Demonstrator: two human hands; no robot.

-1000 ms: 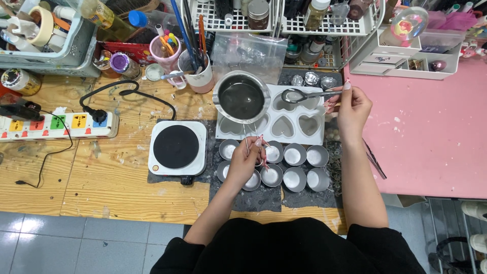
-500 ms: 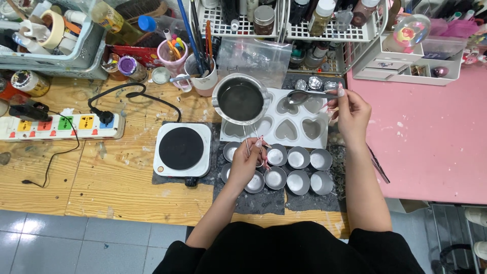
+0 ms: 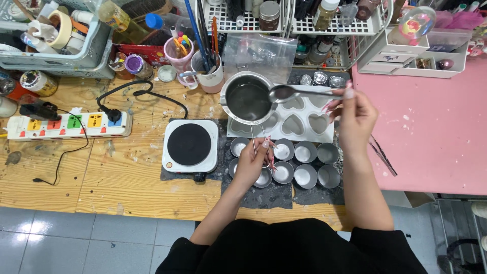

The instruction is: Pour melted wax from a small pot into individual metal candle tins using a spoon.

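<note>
Carefully, the left hand [image 3: 252, 165] is closing its grip on the wire handle of the small metal melting pot [image 3: 248, 98] above the white heart-shaped mould [image 3: 304, 119], while the right hand [image 3: 355, 114] is pinching a long metal spoon [image 3: 284, 93] at the rim; steadiness is probably mattering most.

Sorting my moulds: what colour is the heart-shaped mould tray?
White, seen in the head view: the heart mould tray beside the small metal pot.

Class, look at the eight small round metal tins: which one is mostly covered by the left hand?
The near-row tin second from the left; the left hand lies over it, the others show fully.
</note>
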